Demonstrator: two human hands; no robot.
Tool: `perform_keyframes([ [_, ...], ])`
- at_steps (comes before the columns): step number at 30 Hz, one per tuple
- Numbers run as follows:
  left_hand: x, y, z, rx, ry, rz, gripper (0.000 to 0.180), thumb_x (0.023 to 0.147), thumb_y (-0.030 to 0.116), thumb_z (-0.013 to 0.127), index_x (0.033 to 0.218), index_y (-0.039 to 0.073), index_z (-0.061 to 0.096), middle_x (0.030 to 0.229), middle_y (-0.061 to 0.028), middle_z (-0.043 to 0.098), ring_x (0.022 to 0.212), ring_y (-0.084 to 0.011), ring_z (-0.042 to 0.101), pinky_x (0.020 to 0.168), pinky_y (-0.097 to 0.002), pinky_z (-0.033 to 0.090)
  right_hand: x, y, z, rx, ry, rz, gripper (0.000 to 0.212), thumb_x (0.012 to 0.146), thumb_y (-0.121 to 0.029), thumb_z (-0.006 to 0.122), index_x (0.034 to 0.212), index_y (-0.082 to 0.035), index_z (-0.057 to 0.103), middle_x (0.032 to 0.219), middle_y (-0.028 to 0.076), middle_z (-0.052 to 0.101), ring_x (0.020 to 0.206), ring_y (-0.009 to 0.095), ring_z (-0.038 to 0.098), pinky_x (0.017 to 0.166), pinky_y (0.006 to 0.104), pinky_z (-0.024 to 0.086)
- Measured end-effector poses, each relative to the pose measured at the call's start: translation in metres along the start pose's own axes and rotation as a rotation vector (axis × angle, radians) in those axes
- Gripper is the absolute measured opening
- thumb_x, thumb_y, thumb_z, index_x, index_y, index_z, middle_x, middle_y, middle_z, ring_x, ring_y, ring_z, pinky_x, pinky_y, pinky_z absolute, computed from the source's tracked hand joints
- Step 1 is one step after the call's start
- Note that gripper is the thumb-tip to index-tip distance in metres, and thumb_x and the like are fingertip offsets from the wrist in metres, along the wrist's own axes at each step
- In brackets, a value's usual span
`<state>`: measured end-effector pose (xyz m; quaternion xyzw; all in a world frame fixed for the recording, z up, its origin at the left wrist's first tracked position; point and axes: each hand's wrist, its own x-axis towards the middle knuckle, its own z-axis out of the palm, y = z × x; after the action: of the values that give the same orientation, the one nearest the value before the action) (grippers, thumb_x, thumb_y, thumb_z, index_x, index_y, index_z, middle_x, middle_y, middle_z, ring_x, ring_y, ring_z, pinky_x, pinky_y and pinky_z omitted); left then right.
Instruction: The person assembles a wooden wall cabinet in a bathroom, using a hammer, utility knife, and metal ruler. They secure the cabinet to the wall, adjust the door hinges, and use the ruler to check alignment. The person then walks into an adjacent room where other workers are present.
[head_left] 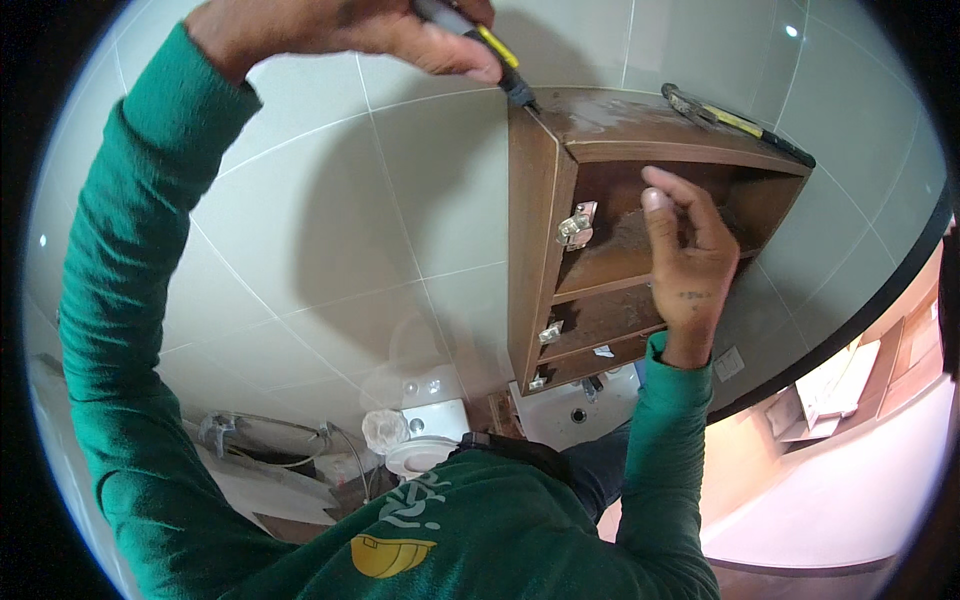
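Note:
A brown wooden cabinet (541, 250) with open shelves hangs on the tiled wall in front of me. My left hand (425, 35) is raised at the cabinet's upper left corner, closed around a black-and-yellow screwdriver (497, 45). The screwdriver's thin shaft slants down to the top edge of the side panel. My right hand (690, 250) is in front of the open upper compartment. Its fingers are loosely bent, thumb and forefinger slightly apart, and I see nothing in them. Metal hinges (577, 227) are fixed along the inside of the left panel.
A hammer (735, 120) with a black-and-yellow handle lies on the dusty cabinet top. Below are a white sink (545, 418) with a tap and a white toilet (425, 455). A shower hose (290, 460) is at lower left. A dark-edged opening lies to the right.

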<state>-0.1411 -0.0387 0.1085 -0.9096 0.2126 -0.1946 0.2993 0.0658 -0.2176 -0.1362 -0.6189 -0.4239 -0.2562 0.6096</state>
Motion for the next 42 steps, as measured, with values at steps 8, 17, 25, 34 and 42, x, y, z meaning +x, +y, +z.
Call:
perform_keyframes([
  [8,0.003,-0.014,0.004,-0.207,-0.134,-0.179,0.037,0.089,0.038,0.086,0.075,0.004,0.078,0.054,-0.0047,0.058,0.045,-0.0161,0.045,0.044,-0.0374,0.034,0.093,0.025,-0.059,-0.387,0.181,-0.253,0.035,0.1,-0.033,0.072,0.125,-0.009,0.075,0.122,0.015,0.075,0.116,0.029,0.07,0.102,0.0401,0.053],
  [17,-0.005,-0.012,-0.001,-0.208,-0.172,-0.265,0.041,0.091,0.041,0.084,0.071,0.005,0.077,0.048,-0.002,0.052,0.043,-0.0151,0.042,0.044,-0.0374,0.032,0.175,0.086,-0.075,-0.449,-0.546,-0.011,0.055,0.102,-0.051,0.064,0.141,-0.013,0.067,0.136,0.02,0.069,0.134,0.035,0.059,0.117,0.045,0.042],
  [25,0.002,-0.026,0.018,-0.247,-0.142,-0.154,0.039,0.091,0.044,0.083,0.084,0.006,0.082,0.063,-0.0085,0.07,0.048,-0.0192,0.056,0.046,-0.0381,0.041,0.202,0.108,-0.112,-0.635,-0.656,0.015,0.04,0.107,-0.036,0.059,0.132,-0.007,0.07,0.127,0.018,0.072,0.122,0.032,0.064,0.109,0.0458,0.046],
  [34,-0.014,-0.031,0.027,-0.385,-0.096,-0.183,0.032,0.089,0.039,0.086,0.092,0.007,0.084,0.072,-0.01,0.075,0.054,-0.0202,0.065,0.048,-0.0358,0.046,0.16,0.076,-0.12,-0.61,-0.248,-0.344,0.037,0.112,-0.035,0.049,0.121,-0.004,0.068,0.103,0.015,0.069,0.097,0.026,0.063,0.094,0.0402,0.049],
  [42,0.001,-0.022,0.031,-0.329,-0.121,-0.228,0.031,0.091,0.036,0.084,0.094,0.005,0.084,0.065,-0.0064,0.071,0.05,-0.0133,0.052,0.045,-0.0338,0.04,0.048,-0.008,-0.122,-0.21,-0.167,0.062,0.049,0.113,-0.045,0.047,0.125,0.0,0.062,0.087,0.003,0.056,0.086,0.013,0.056,0.081,0.0301,0.049],
])
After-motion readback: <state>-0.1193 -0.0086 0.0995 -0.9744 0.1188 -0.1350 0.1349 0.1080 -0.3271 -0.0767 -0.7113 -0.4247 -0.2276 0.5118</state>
